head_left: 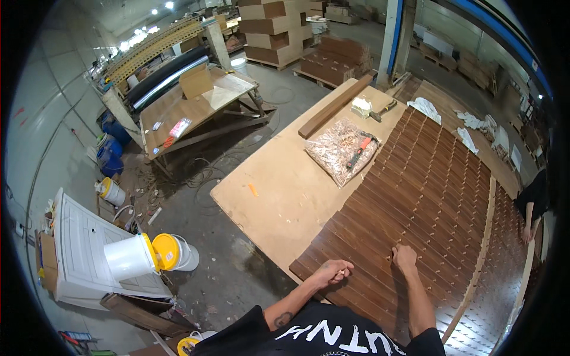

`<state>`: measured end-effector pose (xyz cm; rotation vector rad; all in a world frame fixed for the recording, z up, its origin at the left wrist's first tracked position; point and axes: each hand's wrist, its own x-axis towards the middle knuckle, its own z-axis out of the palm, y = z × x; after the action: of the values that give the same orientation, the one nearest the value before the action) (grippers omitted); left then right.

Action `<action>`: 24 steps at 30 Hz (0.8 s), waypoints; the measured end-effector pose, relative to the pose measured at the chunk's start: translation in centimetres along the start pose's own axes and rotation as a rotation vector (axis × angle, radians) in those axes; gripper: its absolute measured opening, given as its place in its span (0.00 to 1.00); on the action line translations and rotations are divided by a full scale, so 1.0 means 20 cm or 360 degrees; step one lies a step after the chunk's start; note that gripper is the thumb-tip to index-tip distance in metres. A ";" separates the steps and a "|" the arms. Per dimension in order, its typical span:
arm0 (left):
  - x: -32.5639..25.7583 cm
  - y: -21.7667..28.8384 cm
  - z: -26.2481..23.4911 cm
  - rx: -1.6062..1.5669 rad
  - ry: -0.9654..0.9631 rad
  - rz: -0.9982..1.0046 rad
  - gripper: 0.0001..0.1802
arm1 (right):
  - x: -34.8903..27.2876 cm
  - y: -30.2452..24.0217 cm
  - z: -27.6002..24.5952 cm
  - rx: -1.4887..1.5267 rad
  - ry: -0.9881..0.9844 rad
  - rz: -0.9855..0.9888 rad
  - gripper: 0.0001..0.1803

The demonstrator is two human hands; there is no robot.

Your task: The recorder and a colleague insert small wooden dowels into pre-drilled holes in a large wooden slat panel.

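Dark brown wooden slats [380, 196] lie side by side on the worktable, with small light wooden pegs standing in rows along them. My left hand [335, 272] is curled closed above the near slats; a light bit shows at its fingers, probably a peg, too small to be sure. Farther right, my right hand [405, 258] has its fingers pinched together at the slats' surface, beside a row of pegs. What it pinches is mostly hidden. A clear bag of small wooden pegs [338, 151] rests on the tabletop beyond my hands, and a hammer [359, 153] with a red-and-black handle lies on it.
The pale tabletop [273, 202] carries a long brown beam [338, 105] and a second hammer [385, 110]. Light strips [475, 267] border the slats at right, where another person's arm [528, 221] reaches in. White buckets [130, 258] and a low workbench [199, 110] stand left.
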<state>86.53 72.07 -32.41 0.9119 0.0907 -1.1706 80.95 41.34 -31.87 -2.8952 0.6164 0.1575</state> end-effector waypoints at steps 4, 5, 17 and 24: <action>0.04 -0.03 0.04 0.0086 -0.0044 0.0045 0.15 | 0.02 0.02 0.03 -0.0125 0.0008 -0.0008 0.16; 0.04 -0.03 0.05 0.0137 -0.0069 0.0056 0.15 | 0.03 0.02 0.03 -0.0142 -0.0032 -0.0025 0.15; -0.06 0.06 0.08 0.0316 -0.0106 0.0056 0.16 | -0.20 -0.37 -0.11 0.0041 -0.0128 0.0267 0.29; -0.11 -0.06 0.08 0.0404 -0.0273 -0.0324 0.20 | -0.67 -0.53 -0.03 0.1863 -0.0851 0.0115 0.16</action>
<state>84.08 72.57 -30.98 1.0377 -0.1088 -1.4686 73.11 55.97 -27.78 -1.6106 0.4657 0.3969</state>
